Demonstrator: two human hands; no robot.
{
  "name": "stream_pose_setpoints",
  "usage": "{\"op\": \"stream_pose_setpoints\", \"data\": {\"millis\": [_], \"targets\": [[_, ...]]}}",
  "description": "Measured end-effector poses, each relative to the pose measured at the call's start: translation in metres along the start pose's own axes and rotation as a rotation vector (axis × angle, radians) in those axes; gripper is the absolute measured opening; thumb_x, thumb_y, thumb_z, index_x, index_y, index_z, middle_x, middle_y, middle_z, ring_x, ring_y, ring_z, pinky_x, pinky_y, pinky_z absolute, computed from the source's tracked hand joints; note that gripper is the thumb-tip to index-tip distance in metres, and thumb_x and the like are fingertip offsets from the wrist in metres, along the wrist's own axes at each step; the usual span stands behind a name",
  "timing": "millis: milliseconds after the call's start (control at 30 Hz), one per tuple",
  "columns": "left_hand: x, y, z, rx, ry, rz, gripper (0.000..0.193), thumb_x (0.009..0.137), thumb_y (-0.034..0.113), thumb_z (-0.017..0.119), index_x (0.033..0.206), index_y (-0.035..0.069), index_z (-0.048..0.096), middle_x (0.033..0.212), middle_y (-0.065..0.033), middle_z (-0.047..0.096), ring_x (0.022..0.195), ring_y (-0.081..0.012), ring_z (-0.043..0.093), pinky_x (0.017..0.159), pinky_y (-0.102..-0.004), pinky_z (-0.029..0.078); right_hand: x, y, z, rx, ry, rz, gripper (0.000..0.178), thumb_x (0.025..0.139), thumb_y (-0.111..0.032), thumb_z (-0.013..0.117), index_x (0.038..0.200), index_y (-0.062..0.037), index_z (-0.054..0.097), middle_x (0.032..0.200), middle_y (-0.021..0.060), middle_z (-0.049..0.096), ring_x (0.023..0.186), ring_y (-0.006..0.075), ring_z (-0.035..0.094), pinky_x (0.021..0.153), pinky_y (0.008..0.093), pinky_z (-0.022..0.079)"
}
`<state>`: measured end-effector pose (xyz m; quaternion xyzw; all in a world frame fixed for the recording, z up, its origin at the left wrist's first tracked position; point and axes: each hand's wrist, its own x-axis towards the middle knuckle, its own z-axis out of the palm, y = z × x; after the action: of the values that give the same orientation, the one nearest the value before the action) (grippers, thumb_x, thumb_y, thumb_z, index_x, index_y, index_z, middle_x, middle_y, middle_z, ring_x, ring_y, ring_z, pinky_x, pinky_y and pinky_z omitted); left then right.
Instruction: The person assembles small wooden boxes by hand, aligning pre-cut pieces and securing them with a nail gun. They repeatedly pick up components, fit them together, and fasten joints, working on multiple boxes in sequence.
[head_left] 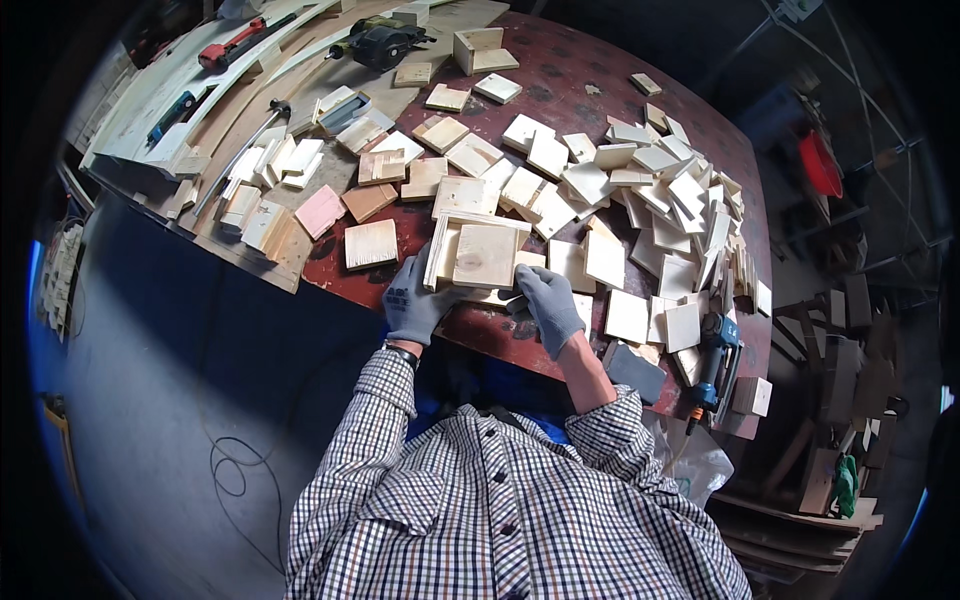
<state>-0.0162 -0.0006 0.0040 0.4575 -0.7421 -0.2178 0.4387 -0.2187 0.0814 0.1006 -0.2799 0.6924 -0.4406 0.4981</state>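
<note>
My left hand (412, 303), in a grey glove, grips the left side of a small, pale wooden box frame (437, 250) at the table's near edge. A square wooden block (486, 256) lies over the frame's open front. At its right edge, my right hand (549, 304), gloved in grey too, has thumb and fingers closed on the block's lower corner. Part of the fingers is hidden under the wood. Loose square wooden blocks (603, 257) lie just right of my right hand, and another block (371, 245) rests left of the frame.
A large heap of wooden blocks (690, 195) covers the dark red table (590, 90). A blue and black nail gun (715, 365) lies at the right edge. Back left are a circular saw (379, 45), a red tool (232, 45) and a hammer (280, 106). A cable (240, 465) coils on the floor.
</note>
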Motion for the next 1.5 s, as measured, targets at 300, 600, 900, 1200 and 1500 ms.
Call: {"op": "stream_pose_setpoints", "data": {"millis": [300,600,900,1200,1500], "targets": [[-0.002,0.001,0.0,0.072,-0.001,0.027,0.071,0.074,0.039,0.092,0.131,0.006,0.064,0.109,-0.0137,0.069,0.096,-0.0342,0.071,0.081,-0.0415,0.058,-0.008,0.006,0.014,-0.648,0.317,-0.796,0.063,0.094,-0.043,0.076,0.138,-0.0013,0.061,0.114,0.0179,0.066,0.097,0.0319,0.067,0.084,0.0448,0.055],[-0.003,-0.001,-0.002,0.11,-0.047,-0.006,0.063,0.075,0.02,0.087,0.132,0.006,0.064,0.11,-0.0136,0.069,0.096,-0.0353,0.071,0.081,-0.0423,0.059,0.007,0.012,0.03,-0.743,0.147,-0.786,0.076,0.093,-0.043,0.078,0.151,-0.0039,0.05,0.128,0.0194,0.058,0.107,0.0399,0.064,0.095,0.0474,0.054],[0.001,0.004,-0.001,0.062,-0.009,0.043,0.067,0.084,0.046,0.082,0.132,0.004,0.064,0.11,-0.0157,0.068,0.1,-0.0371,0.07,0.084,-0.0446,0.058,0.023,0.047,0.022,-0.611,0.192,-0.746,0.124,0.079,-0.049,0.091,0.161,0.0073,0.016,0.14,0.029,0.045,0.129,0.0443,0.049,0.11,0.0482,0.046],[-0.002,0.008,0.0,0.055,-0.03,0.017,0.074,0.077,0.043,0.09,0.135,0.006,0.063,0.114,-0.016,0.069,0.1,-0.0367,0.071,0.084,-0.0442,0.059,0.024,0.033,0.021,-0.562,0.15,-0.8,0.096,0.087,-0.055,0.082,0.161,-0.0099,0.042,0.137,0.0218,0.051,0.121,0.0377,0.059,0.099,0.0431,0.054],[-0.001,0.011,-0.004,0.045,-0.018,0.013,0.077,0.076,0.046,0.09,0.135,0.006,0.062,0.11,-0.0155,0.069,0.096,-0.0366,0.072,0.082,-0.0441,0.059,0.018,0.025,0.018,-0.614,0.121,-0.76,0.09,0.086,-0.051,0.083,0.158,-0.0122,0.047,0.139,0.0219,0.054,0.122,0.0398,0.061,0.102,0.0454,0.054]]}}
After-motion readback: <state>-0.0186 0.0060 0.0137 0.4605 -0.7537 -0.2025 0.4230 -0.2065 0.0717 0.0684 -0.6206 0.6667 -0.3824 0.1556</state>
